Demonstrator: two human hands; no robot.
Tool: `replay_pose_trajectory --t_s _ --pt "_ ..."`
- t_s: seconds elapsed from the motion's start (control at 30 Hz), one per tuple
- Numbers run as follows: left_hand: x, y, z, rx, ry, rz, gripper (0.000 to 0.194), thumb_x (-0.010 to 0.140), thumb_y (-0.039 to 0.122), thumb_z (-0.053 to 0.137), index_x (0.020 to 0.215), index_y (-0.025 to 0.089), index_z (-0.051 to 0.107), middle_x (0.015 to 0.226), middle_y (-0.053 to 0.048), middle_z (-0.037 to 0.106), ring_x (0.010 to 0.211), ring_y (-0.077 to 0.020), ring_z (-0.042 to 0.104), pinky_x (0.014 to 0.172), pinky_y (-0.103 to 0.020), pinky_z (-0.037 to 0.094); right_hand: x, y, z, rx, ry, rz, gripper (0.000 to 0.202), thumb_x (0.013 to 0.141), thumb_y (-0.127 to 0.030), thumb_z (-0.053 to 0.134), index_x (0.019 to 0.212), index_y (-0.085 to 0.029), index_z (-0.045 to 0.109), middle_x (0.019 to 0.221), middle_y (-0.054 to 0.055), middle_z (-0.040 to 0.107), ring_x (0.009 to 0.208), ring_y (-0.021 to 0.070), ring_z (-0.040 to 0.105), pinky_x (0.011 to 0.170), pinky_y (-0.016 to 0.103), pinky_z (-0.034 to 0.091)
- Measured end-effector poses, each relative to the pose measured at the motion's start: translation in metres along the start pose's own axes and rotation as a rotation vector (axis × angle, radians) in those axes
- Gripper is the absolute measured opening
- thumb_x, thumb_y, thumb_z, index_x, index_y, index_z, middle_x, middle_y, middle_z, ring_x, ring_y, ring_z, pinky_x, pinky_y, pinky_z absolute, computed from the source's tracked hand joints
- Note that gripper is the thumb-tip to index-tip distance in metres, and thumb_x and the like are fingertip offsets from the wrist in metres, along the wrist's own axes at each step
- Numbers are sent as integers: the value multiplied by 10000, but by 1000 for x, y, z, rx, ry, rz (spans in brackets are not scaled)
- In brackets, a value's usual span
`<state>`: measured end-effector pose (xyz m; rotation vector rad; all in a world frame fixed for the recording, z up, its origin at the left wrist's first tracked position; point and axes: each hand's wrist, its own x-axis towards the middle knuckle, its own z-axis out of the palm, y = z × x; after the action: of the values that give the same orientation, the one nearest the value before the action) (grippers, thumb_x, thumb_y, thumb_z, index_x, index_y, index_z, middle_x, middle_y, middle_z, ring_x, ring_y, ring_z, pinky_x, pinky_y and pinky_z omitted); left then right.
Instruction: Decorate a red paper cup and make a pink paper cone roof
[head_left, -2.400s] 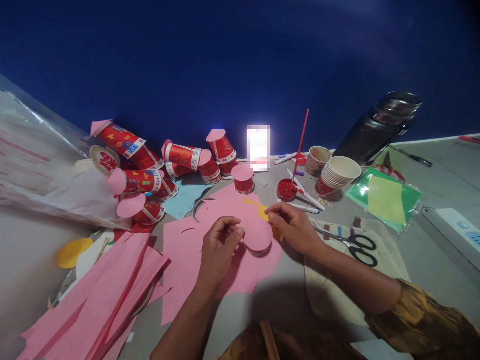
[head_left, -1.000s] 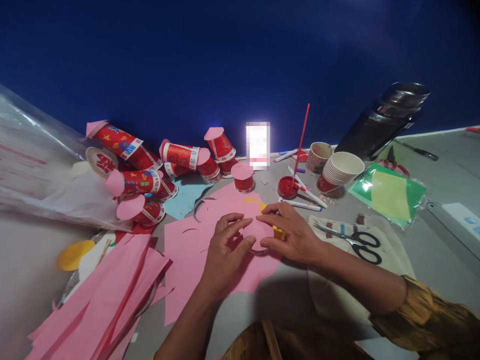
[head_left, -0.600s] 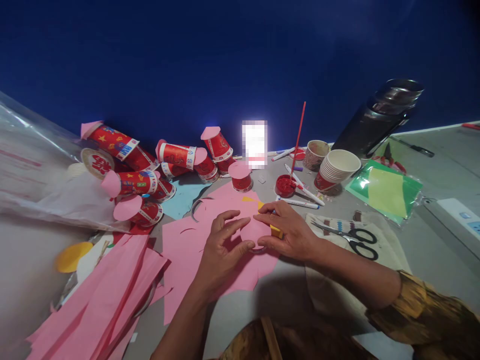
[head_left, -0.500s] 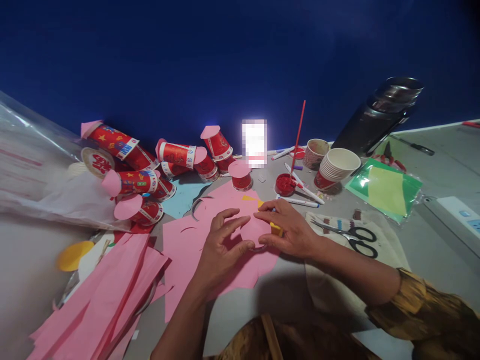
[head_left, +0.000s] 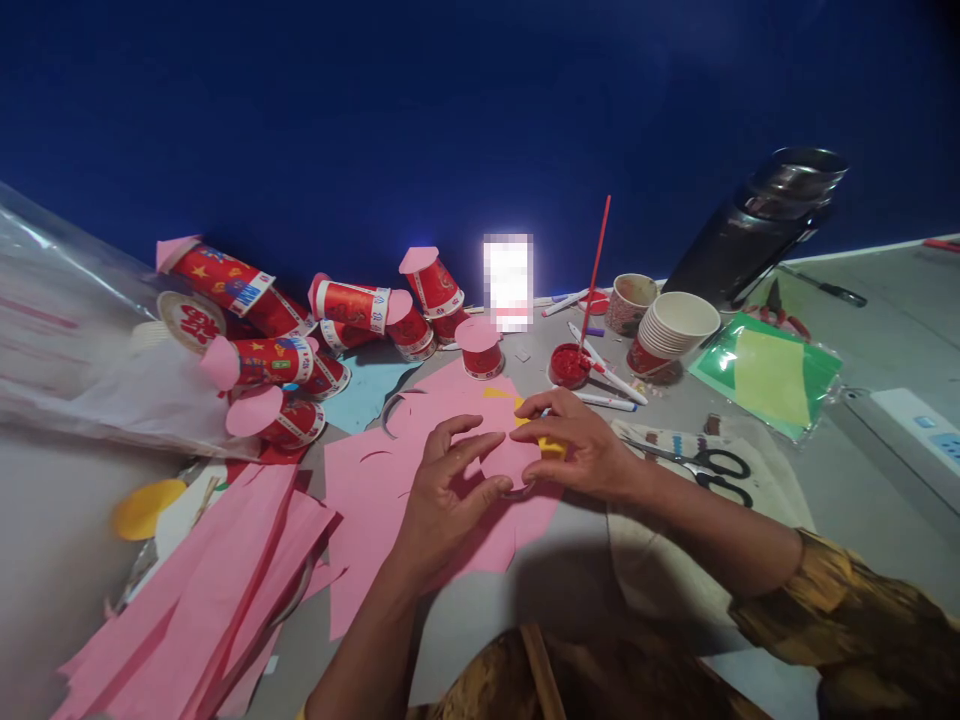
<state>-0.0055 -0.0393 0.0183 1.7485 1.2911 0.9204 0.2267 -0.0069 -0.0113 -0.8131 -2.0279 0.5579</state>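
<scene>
Between my two hands is a round pink paper piece (head_left: 510, 463), with a narrow dark rim showing along its near edge. What lies under it is mostly hidden. My left hand (head_left: 450, 475) curves around its left side, thumb at the near edge and fingertips at the far edge. On the other side my right hand (head_left: 581, 448) grips it with bent fingers and thumb. Beneath lie pink paper sheets (head_left: 367, 530) with curved cuts. A yellow piece (head_left: 553, 448) shows under my right hand.
Red paper cups with pink tops (head_left: 349, 305) lie and stand at back left. Scissors (head_left: 712, 470) rest on a cloth bag (head_left: 652, 560) at right. Behind are a red paint pot (head_left: 570, 366), stacked cups (head_left: 675, 335) and a black flask (head_left: 750, 230). Folded pink paper (head_left: 202, 590) lies front left.
My fingers have shifted slightly around the round pink paper piece, my right hand's fingers bending a little more. The whole view has moved a little; other things stay in place.
</scene>
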Motion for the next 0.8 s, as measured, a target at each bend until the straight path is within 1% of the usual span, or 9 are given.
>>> replay_pose_trajectory --t_s 0.17,0.27,0.37,0.43,0.53,0.6,0.67,0.73,0.8 --pt "2 0 0 -45 -8 -42 350 823 296 808 1169 337 777 1376 -77 584 1322 -280 565 1024 -430 550 -1 8 3 50 -25 75 417 827 -459 848 1180 -273 727 1225 109 665 1138 262 648 1001 483 552" --pt "2 1 1 -61 -6 -56 343 825 288 796 1165 332 778 1366 -78 585 1316 -277 570 988 -406 566 -1 9 4 66 -13 63 414 832 -447 846 1183 -265 721 1228 113 665 1138 258 651 999 479 554" --pt "2 1 1 -49 3 -37 367 833 284 791 1195 336 762 1356 -74 587 1311 -270 571 1006 -403 554 -1 9 4 54 -17 60 415 824 -431 855 1185 -276 721 1230 104 669 1138 259 653 1002 479 556" --pt "1 1 2 -33 -8 2 446 824 296 807 1260 345 723 1360 -69 580 1315 -268 566 1044 -418 533 0 9 3 37 -18 61 436 809 -425 869 1193 -282 719 1235 100 671 1137 262 653 1005 481 556" --pt "-1 -2 5 36 -57 57 639 783 316 854 1377 363 623 1416 -63 533 1367 -272 514 1129 -454 470 0 8 2 13 -12 43 464 797 -425 876 1207 -281 712 1234 102 671 1133 267 650 1003 482 556" --pt "-2 -4 7 101 -77 78 774 758 315 879 1448 374 532 1454 -59 502 1399 -270 470 1176 -472 422 0 6 0 -1 3 27 441 827 -422 849 1218 -275 705 1235 108 667 1140 271 642 1006 487 551" --pt "-3 -6 8 138 -83 94 863 764 294 876 1500 380 435 1485 -57 484 1414 -262 442 1197 -478 396 0 2 -1 -19 19 7 408 871 -424 806 1228 -259 697 1244 123 659 1147 275 631 1003 490 546" --pt "-3 -7 9 147 -84 118 847 801 269 842 1512 374 395 1500 -61 481 1417 -257 434 1195 -478 397 -1 -2 -2 -47 23 -7 400 895 -441 778 1234 -247 693 1259 137 649 1142 281 623 990 490 544" --pt "-3 -7 10 152 -81 145 744 843 267 801 1484 357 433 1480 -68 504 1405 -262 445 1180 -479 413 -2 -5 -1 -78 15 -15 424 892 -471 773 1245 -249 693 1273 144 644 1128 288 622 972 490 544"
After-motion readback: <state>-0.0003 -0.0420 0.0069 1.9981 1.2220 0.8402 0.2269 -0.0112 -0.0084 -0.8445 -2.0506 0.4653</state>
